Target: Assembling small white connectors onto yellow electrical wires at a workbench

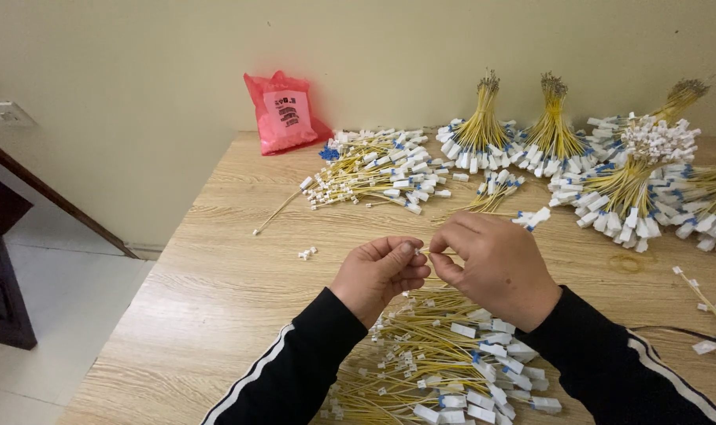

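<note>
Wood-grain table point(216, 299) ran from the near edge to a pale wall, with bare surface open on the left toward its edge. Both hands met over the middle: the left hand point(379, 273) and right hand point(495, 264) pinched one thin yellow wire point(435, 252) between fingertips. A loose wire pile point(444, 358) lay just near them; tied bundles point(555, 138) and a red bag point(283, 112) sat far.

The wire point(427, 252) pinched between the left hand point(377, 274) and right hand point(495, 266) is mostly hidden by fingers. The pile point(444, 362) below runs off the bottom edge; bundles point(704, 197) are cut by the right edge.
</note>
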